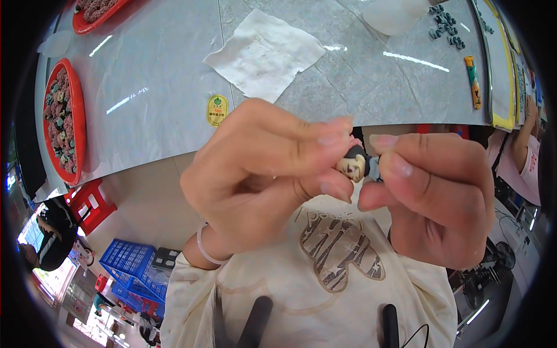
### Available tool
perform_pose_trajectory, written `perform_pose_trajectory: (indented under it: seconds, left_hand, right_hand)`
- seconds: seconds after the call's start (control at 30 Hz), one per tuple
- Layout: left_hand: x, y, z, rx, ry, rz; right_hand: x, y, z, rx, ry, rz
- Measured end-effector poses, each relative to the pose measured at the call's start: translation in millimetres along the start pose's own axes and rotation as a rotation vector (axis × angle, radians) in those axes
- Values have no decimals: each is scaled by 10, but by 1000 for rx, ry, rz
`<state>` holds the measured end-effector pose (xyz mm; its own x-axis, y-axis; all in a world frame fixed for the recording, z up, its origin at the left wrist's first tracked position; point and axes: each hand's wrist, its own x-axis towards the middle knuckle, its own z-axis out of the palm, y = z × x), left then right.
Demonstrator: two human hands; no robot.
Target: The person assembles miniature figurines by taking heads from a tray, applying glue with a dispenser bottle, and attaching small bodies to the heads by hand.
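Between fingertips [332, 139], half-hidden tiny figurine [355, 163]

A long table [162, 87] with a pale grey, shiny top, covered in a clear film that catches streaks of ceiling light, runs across the upper part of the view. On it lie a crumpled white cloth [264, 55] near the middle, a small oval yellow and green sticker [217, 110] just below the cloth's left corner, a red oval tray [80, 124] of small brownish and dark pieces at the left edge, a second red tray [93, 20] at the top left, a cluster of small dark grey parts [445, 26] at the top right, and an orange and green stick-shaped piece [473, 81] near the right end
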<state>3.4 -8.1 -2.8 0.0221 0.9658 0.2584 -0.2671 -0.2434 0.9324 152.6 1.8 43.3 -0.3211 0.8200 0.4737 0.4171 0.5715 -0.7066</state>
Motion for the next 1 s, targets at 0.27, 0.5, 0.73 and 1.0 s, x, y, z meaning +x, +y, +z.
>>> perform_pose_trajectory:
  seconds: [0.27,0.5,0.73,1.0]
  left_hand:
    - [34,-16,-56,131,-52,124]
    - [132,-15,77,-188,-34,-105]
    - [121,141,89,-354,102,-389]
    - [142,190,-28,-540,41,-451]
  right_hand:
    - [-2,102,60,78,54,-37]
    - [39,324,115,41,111,-214]
    - [-61,314,195,66,186,-219]
    - [-191,440,4,449,303,155]
